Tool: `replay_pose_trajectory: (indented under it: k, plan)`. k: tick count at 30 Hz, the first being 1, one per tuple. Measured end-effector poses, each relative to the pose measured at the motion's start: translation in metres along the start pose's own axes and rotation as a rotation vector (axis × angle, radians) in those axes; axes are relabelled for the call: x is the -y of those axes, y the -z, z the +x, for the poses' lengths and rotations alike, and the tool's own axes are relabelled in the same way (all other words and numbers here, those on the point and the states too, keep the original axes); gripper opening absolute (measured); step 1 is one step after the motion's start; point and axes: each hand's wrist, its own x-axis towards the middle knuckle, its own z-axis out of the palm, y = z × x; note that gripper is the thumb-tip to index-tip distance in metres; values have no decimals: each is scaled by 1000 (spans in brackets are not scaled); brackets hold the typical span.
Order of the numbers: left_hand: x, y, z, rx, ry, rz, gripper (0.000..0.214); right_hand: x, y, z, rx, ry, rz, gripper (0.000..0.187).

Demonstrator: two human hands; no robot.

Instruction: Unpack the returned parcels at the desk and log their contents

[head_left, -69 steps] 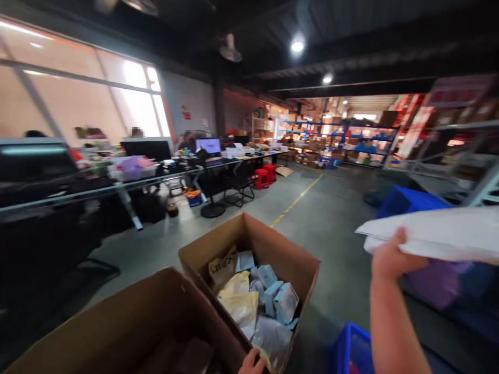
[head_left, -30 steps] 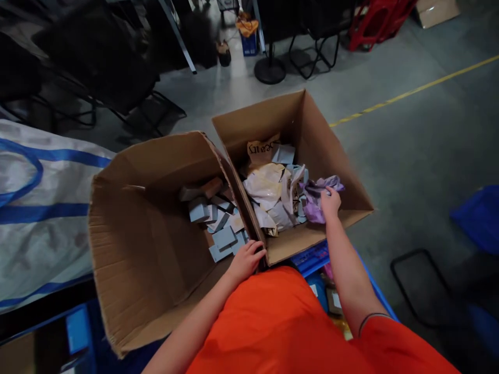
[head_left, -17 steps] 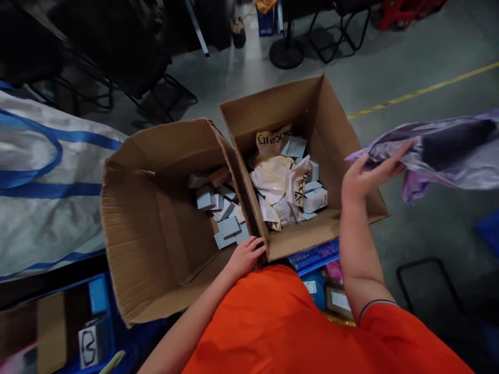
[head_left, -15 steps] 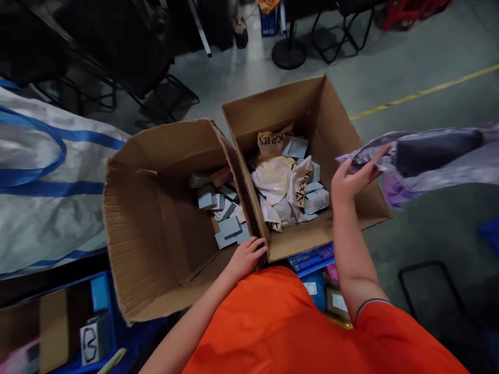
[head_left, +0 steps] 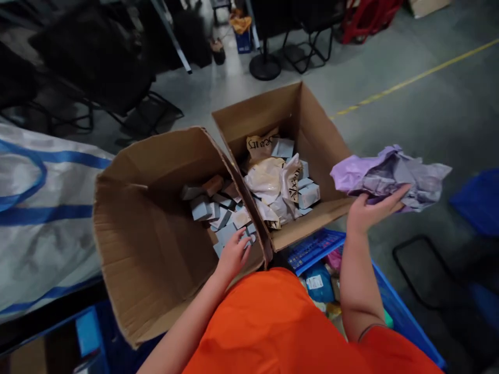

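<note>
My right hand [head_left: 370, 213] holds a crumpled purple plastic mailing bag [head_left: 393, 179], grey on its inside, out past the right carton. Inside the left cardboard carton [head_left: 144, 244], my left hand [head_left: 234, 254] hangs over a pile of small pale-blue boxes [head_left: 200, 208]. Its fingers are apart and nothing shows in them; whether the fingertips touch a box I cannot tell. The right cardboard carton [head_left: 322, 124] stands against the left one. White printed pouches [head_left: 268, 179] and more small pale-blue boxes [head_left: 310, 196] lie in it.
A blue plastic crate [head_left: 409, 311] with mixed packages sits under my right arm. To the left is a large white bag with blue straps [head_left: 50, 213]. Black chairs [head_left: 97, 62] stand beyond the cartons. A yellow line [head_left: 409, 80] crosses the grey floor.
My left hand has left the cartons' shared edge and moved into the left carton. The purple bag, stretched out to the right before, is now bunched over my right hand. The view has shifted.
</note>
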Motion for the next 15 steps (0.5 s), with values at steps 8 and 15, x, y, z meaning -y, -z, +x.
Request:
replay_pose_trajectory:
  k: [8,15]
  plan:
    - [34,-1,-31,368,-412,-15,21,-18,155,-121,-233,-263,-270,81]
    - [81,1,-97,257,-673,-88,28,8,277,-348,4,-600,-430,76]
